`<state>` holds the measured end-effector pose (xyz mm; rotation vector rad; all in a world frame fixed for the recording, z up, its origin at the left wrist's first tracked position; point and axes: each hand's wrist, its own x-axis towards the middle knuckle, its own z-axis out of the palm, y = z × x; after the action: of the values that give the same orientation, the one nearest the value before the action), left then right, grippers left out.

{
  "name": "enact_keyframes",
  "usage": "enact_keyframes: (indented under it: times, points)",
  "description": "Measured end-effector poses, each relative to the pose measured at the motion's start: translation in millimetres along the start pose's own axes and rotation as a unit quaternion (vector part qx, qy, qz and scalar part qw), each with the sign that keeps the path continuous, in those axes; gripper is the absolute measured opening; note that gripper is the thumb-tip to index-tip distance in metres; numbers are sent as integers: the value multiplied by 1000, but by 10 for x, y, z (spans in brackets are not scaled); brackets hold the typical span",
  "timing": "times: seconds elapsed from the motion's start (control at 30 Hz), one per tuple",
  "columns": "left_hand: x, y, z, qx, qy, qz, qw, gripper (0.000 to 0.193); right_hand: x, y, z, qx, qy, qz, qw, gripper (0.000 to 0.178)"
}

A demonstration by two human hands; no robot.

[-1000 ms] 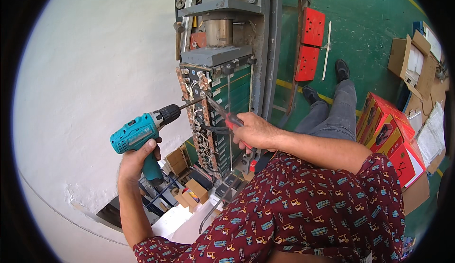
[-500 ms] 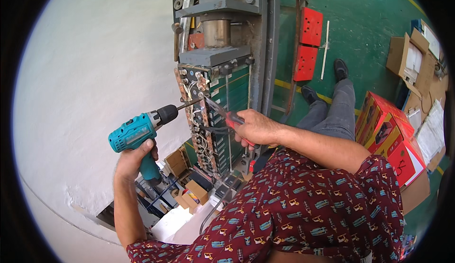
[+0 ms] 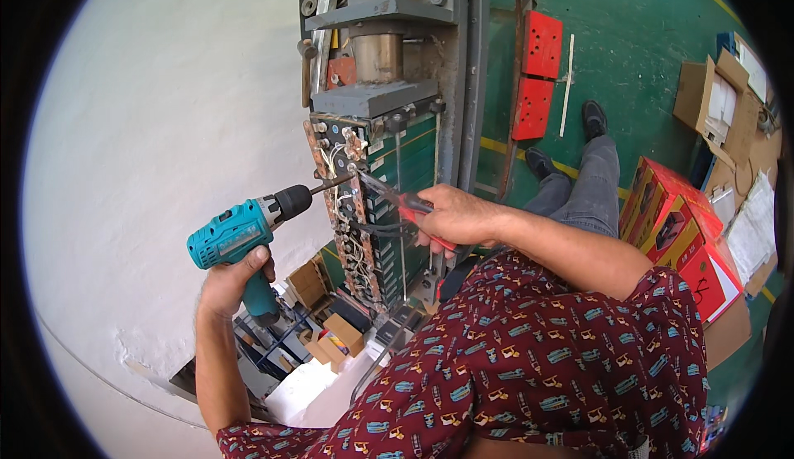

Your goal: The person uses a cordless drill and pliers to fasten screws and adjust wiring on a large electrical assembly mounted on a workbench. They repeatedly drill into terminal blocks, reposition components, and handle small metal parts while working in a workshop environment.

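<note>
My left hand [image 3: 237,281] is wrapped round the grip of a teal cordless drill [image 3: 233,231]. The drill's long bit [image 3: 332,183] reaches to the terminals on the side of a stacked electrical assembly [image 3: 351,219] with copper strips and pale wires. In my right hand [image 3: 457,217] are pliers [image 3: 411,206] with red and black handles. Their metal jaws meet the assembly close to the bit's tip; what exactly the jaws hold is too small to tell. Black cables [image 3: 385,229] run across the stack below the pliers.
A grey steel press frame [image 3: 467,70] with a brass-coloured cylinder [image 3: 379,59] encloses the stack. A hammer [image 3: 307,70] hangs at its left. Two red plates [image 3: 542,45] stand right of it. Cardboard boxes [image 3: 343,335] lie below; red cartons [image 3: 674,227] stand at right.
The pliers' handles look slightly wider apart, and my right hand has shifted a little to the right. The drill stays almost in the same place.
</note>
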<state>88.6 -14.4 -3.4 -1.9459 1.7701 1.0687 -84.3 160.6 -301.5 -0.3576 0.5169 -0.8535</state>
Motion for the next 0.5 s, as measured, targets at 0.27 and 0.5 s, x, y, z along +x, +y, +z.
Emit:
enact_keyframes:
  times: [0.27,0.5]
  points:
    - [-35,-53,43,-41,2,-6,999,52,4,9,52,12,8,2,1000,17]
    - [-108,-9,109,-22,17,-16,999,44,7,16,18,3,0,5,1000,20]
